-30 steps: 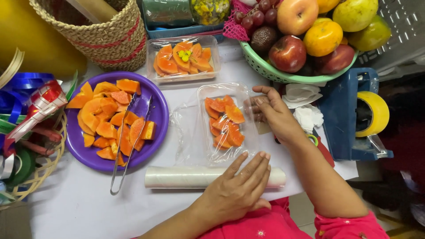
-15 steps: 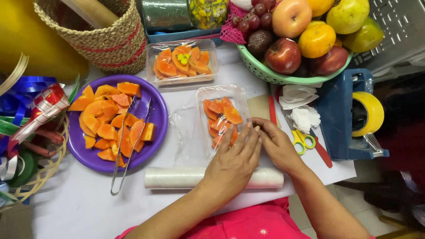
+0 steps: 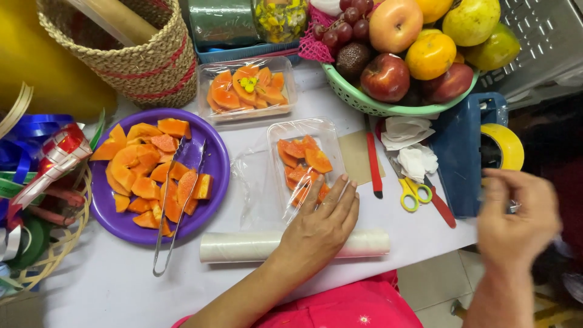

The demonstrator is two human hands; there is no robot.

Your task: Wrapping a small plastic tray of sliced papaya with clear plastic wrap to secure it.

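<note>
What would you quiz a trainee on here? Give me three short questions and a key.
1. True or false: the tongs lie across the purple plate.
2. The left hand presses on: A the papaya tray; B a red apple; C a yellow tape roll.
3. Fill in: the scissors have ____ handles.

Key: 1 true; 2 A; 3 yellow.

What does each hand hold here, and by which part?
The left hand holds down the film-covered tray of papaya, fingers flat on its near end. The right hand grips nothing visible, hovering beside the tape dispenser.
</note>
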